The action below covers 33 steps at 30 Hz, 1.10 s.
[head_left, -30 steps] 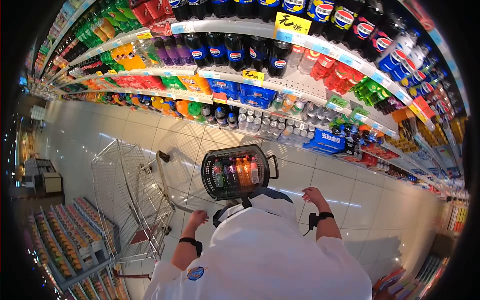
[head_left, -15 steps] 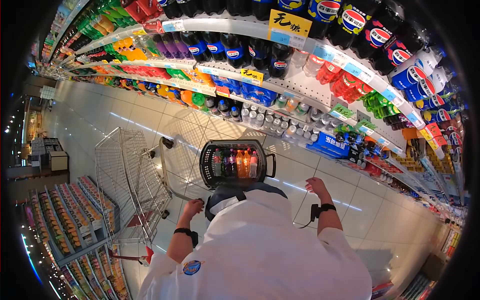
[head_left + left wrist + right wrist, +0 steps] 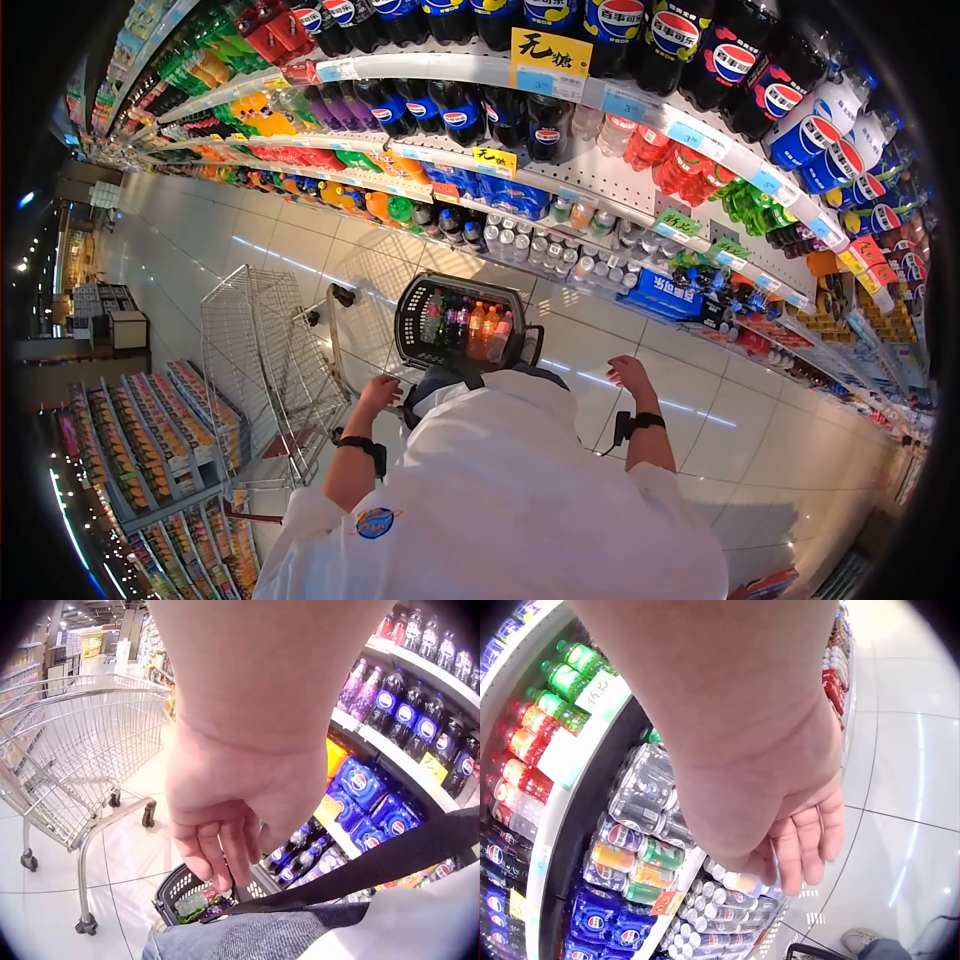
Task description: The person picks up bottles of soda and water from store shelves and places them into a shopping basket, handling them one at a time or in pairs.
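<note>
In the head view a dark basket (image 3: 408,318) with several drink bottles (image 3: 476,322) stands on the floor in front of the person. The left hand (image 3: 380,390) hangs at its near left side, holding nothing; in the left wrist view this hand (image 3: 232,817) has loosely bent fingers above the basket (image 3: 166,894). The right hand (image 3: 628,372) hangs to the right of the basket, apart from it. Loose fingers with nothing in them show on the right hand (image 3: 780,817) in the right wrist view.
Shelves (image 3: 440,66) of bottles and cans curve across the far side. A metal shopping cart (image 3: 262,350) stands left of the basket, with racks of packaged goods (image 3: 150,430) at the lower left. Tiled floor (image 3: 590,330) runs between.
The shelf bottles look slightly shifted to the left and the cart slightly to the right. Both hands remain free, with the left a little higher in the head view.
</note>
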Tool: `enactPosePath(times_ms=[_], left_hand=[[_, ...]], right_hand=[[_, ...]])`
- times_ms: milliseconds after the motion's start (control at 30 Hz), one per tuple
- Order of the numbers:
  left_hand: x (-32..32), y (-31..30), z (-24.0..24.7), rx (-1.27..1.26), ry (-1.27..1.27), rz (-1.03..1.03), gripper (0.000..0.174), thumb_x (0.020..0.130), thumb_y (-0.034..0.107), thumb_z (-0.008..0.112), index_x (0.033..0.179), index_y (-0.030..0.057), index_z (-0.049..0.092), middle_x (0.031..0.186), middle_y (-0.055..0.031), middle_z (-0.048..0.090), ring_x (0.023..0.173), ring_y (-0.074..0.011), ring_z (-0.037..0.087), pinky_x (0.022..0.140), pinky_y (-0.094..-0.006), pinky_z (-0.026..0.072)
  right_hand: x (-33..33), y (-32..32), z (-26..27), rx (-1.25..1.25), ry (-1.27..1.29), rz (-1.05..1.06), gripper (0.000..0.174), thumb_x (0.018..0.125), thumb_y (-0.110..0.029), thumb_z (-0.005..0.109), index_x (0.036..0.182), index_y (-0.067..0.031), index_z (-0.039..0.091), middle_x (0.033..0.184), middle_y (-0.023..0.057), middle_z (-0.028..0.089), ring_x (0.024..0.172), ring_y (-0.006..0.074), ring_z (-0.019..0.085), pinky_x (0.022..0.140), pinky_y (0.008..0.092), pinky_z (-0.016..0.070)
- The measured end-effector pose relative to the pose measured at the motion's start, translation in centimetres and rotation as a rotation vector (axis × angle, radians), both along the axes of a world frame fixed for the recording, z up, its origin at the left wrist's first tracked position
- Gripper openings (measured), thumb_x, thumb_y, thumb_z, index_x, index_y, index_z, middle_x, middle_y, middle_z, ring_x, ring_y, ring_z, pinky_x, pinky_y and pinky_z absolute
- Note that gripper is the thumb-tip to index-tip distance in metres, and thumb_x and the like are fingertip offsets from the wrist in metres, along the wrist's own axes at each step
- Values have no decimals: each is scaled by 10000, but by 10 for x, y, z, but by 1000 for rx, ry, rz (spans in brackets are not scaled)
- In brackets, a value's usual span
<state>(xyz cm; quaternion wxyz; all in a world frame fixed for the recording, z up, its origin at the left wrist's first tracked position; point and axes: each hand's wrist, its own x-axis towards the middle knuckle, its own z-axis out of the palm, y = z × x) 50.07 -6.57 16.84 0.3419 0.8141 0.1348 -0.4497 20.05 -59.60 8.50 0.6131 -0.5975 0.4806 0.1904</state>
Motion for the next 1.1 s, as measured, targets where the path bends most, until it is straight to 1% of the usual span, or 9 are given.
enactPosePath(times_ms=[267, 333, 400, 467, 533, 600, 733, 933, 1100], left_hand=[[15, 18, -23, 29, 65, -81, 305, 914, 204, 543, 1130, 4, 624, 870, -104, 708, 692, -166, 650, 578, -295, 515], [23, 19, -25, 8, 74, -89, 315, 915, 216, 543, 1129, 0, 624, 875, -107, 708, 697, -169, 653, 581, -297, 515], [34, 25, -31, -22, 58, -125, 322, 913, 225, 549, 1132, 1, 624, 874, -106, 709, 703, -168, 654, 586, -296, 514], [47, 25, -30, -23, 48, -130, 324, 912, 228, 553, 1131, 0, 624, 878, -106, 709, 707, -167, 656, 593, -296, 515], [57, 31, -26, -26, 39, -139, 327, 911, 231, 557, 1130, -1, 624, 882, -105, 709, 711, -166, 658, 599, -295, 517], [72, 40, -24, -62, 38, -117, 324, 918, 233, 579, 1139, -2, 607, 895, -93, 708, 731, -163, 656, 605, -279, 511], [97, 81, -42, -124, 28, -93, 303, 915, 210, 576, 1127, -3, 610, 892, -114, 704, 723, -170, 661, 608, -286, 511], [110, 151, -68, -170, 42, -6, 287, 924, 199, 562, 1110, -14, 613, 876, -124, 698, 694, -187, 660, 609, -297, 526], [109, 185, -94, -168, 99, 98, 289, 918, 216, 584, 1104, -2, 620, 869, -119, 702, 655, -178, 641, 569, -296, 508]], right_hand=[[79, -34, 79, -496, -426, 53, 197, 911, -176, 563, 1019, -32, 642, 799, 44, 661, 702, 112, 596, 640, 249, 468], [115, -40, 119, -750, -586, 12, 198, 906, -186, 620, 1001, -13, 637, 734, 23, 599, 677, 86, 534, 655, 226, 446], [165, -24, 200, -688, -659, -131, 197, 916, -197, 627, 1012, -26, 642, 743, 6, 561, 684, 61, 476, 651, 198, 418], [206, -24, 224, -792, -755, -161, 198, 915, -179, 624, 1037, -24, 639, 812, 48, 610, 737, 105, 545, 698, 241, 453], [252, -12, 264, -1126, -898, -39, 231, 895, -188, 632, 1056, -22, 637, 946, 116, 651, 877, 220, 609, 820, 327, 469], [294, 4, 301, -1348, -820, 109, 271, 875, -197, 630, 1094, -37, 635, 1115, 152, 640, 1049, 324, 582, 941, 418, 431], [373, 31, 321, -1635, -903, 169, 330, 868, -234, 626, 1147, -58, 625, 1186, 142, 616, 1135, 336, 536, 1002, 437, 384], [447, 54, 311, -2029, -496, 272, 556, 882, -362, 600, 1314, -24, 508, 1329, 147, 529, 1282, 330, 420, 1101, 473, 255], [487, 52, 303, -2031, -341, 217, 634, 902, -458, 565, 1361, -33, 458, 1355, 202, 496, 1324, 359, 377, 1103, 519, 217]])
